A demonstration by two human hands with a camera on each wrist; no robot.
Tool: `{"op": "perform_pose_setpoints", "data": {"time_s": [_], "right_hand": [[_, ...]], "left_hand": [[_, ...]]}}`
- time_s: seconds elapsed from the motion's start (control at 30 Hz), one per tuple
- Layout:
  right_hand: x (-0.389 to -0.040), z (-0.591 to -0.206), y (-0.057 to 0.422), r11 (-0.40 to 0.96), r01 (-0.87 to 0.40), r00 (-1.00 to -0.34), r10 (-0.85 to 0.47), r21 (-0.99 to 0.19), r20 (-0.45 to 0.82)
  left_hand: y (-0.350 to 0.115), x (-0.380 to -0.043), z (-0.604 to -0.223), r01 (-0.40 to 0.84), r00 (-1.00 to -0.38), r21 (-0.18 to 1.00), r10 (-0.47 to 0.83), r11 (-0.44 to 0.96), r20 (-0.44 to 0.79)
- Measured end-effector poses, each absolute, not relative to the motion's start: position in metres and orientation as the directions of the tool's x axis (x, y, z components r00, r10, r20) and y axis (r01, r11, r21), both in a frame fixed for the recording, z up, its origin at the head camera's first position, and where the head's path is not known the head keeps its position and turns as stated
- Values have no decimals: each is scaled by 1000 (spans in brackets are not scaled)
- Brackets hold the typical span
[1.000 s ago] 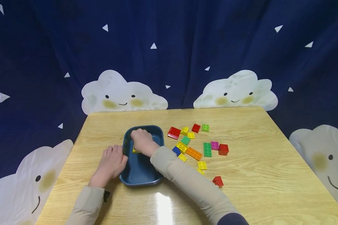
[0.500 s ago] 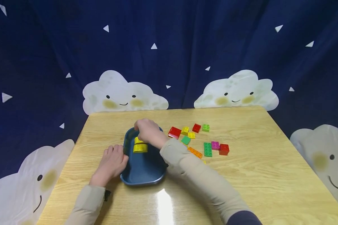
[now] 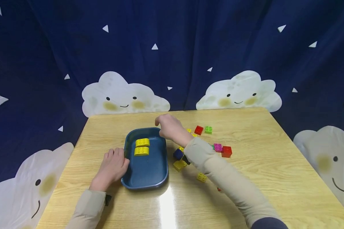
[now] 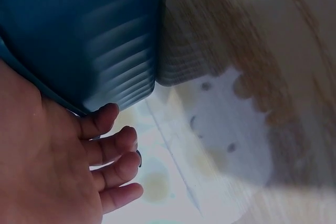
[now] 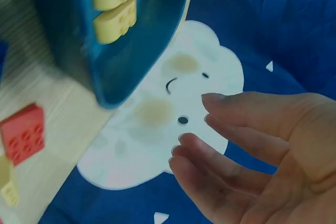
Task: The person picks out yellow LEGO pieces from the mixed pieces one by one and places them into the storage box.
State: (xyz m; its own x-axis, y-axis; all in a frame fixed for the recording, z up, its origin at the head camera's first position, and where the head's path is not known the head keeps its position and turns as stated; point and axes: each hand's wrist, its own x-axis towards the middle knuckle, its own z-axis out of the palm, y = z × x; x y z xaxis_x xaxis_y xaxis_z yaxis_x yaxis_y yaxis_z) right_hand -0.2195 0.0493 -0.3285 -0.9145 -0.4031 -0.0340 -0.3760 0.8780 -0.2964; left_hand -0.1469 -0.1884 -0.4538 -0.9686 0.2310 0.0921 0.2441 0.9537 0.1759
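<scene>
A dark blue plastic tray (image 3: 144,171) stands left of centre on the table, with two yellow rounded toy bricks (image 3: 141,151) side by side in it. At its left rim rests my left hand (image 3: 112,165); in the left wrist view the fingers (image 4: 118,169) are relaxed and loosely bent beside the tray's wall, the thumb hidden. My right hand (image 3: 172,128) hovers by the tray's back right corner. Seen from the right wrist, its fingers (image 5: 231,169) and thumb are apart with nothing between them.
Several loose toy bricks lie right of the tray, among them a dark blue brick (image 3: 178,154), a magenta brick (image 3: 218,147), a red brick (image 3: 226,151) and a lime brick (image 3: 208,129). My right forearm (image 3: 229,176) covers some. A cloud-printed navy curtain (image 3: 172,57) hangs behind the table.
My right hand has come up out of the tray and moved right, uncovering both yellow bricks. The left hand has stayed at the rim.
</scene>
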Motion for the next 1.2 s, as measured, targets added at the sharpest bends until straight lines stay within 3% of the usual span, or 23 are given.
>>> {"op": "perform_pose_setpoints", "data": {"time_s": [0.6, 0.93, 1.2], "right_hand": [[-213, -346, 120, 893, -296, -942, -331, -339, -52], [-207, -376, 134, 883, -205, -951, -282, -423, -127], [-207, -402, 135, 897, -177, -949, -264, -405, -171]], "left_hand": [[-188, -149, -451, 241, -970, 184, 229, 953, 84], [-189, -149, -455, 243, -969, 186, 232, 952, 81], [-189, -148, -456, 237, -971, 189, 226, 953, 76]]}}
